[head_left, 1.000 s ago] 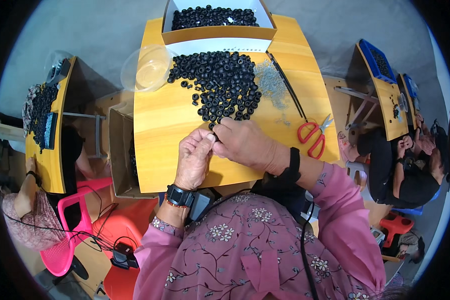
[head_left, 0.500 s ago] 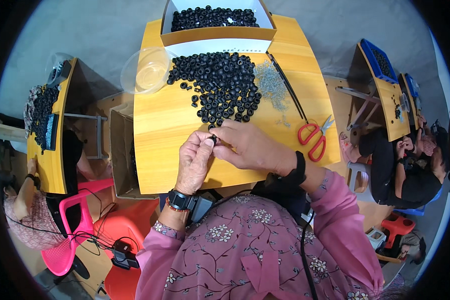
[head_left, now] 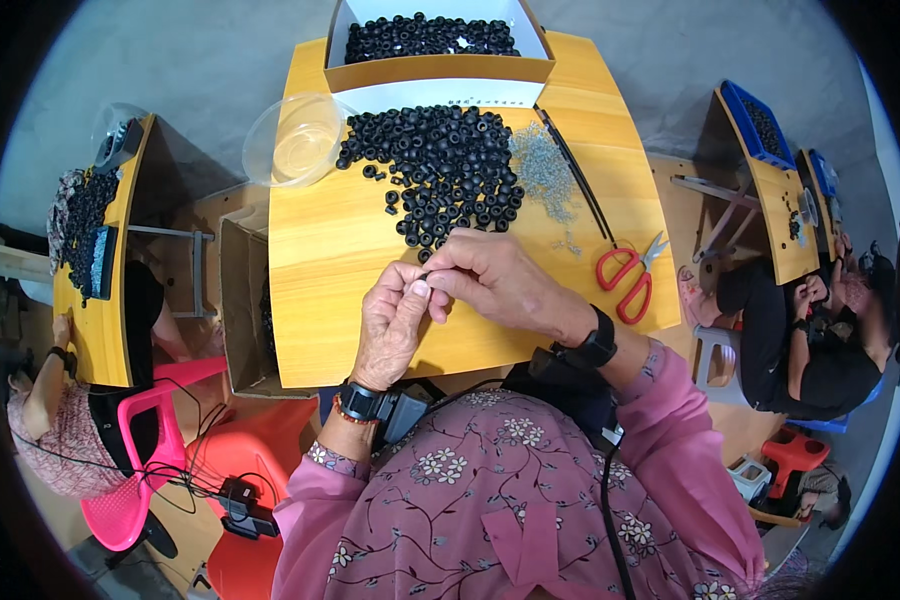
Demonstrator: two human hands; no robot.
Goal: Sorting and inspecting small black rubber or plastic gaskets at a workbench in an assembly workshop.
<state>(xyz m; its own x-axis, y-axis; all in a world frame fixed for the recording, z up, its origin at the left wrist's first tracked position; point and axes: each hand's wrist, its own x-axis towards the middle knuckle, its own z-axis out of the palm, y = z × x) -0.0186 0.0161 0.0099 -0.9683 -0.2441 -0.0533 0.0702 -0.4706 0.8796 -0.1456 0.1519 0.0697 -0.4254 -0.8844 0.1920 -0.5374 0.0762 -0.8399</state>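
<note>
Near the front edge of the wooden table, my left hand pinches a small round black piece between thumb and fingers. My right hand meets it from the other side, its fingertips closed on the same spot and covering most of the piece. Whether the right fingers also hold something tiny cannot be made out. Just beyond both hands spreads a heap of black ring-shaped pieces, seemingly rubber or plastic. Small pale, clear bits lie in a pile to its right.
Red-handled scissors and thin black rods lie on the right. A clear plastic tub stands left; behind the heap is a box of black pieces. A cardboard carton sits by the table's left side. Other people work at side tables.
My right hand has turned slightly, and its fingers have come closer over the black piece, which shows less now. The left hand stays nearly in place.
</note>
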